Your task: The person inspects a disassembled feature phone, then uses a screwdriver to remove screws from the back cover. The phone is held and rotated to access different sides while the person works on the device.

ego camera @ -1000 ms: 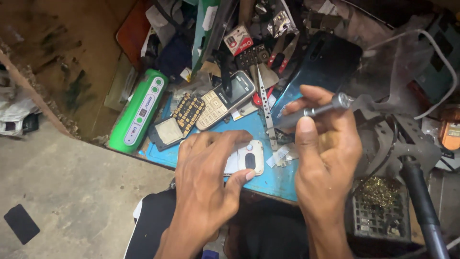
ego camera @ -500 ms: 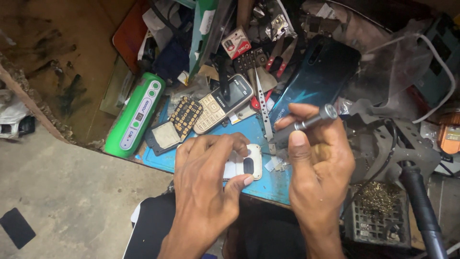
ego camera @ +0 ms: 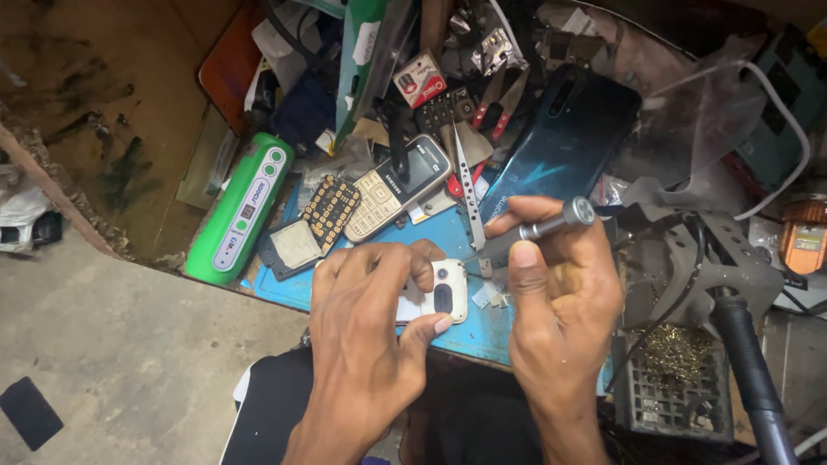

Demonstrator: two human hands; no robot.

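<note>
Left hand [ego camera: 366, 331] clasps a white phone [ego camera: 439, 293]; right hand's [ego camera: 560, 293] grip pinches a screwdriver [ego camera: 538, 228].

White phone [ego camera: 439, 293] half under left hand [ego camera: 366, 331]

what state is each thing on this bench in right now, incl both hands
left hand: clamped over the small white phone
right hand: gripping the screwdriver
small white phone: face down on the blue mat, held
screwdriver: tilted, tip at the phone's top edge
blue mat: flat, cluttered
keypad phone: lying face up, screen dark
dark blue phone: lying back side up
green case: lying flat, untouched
tweezers: lying unused
</note>
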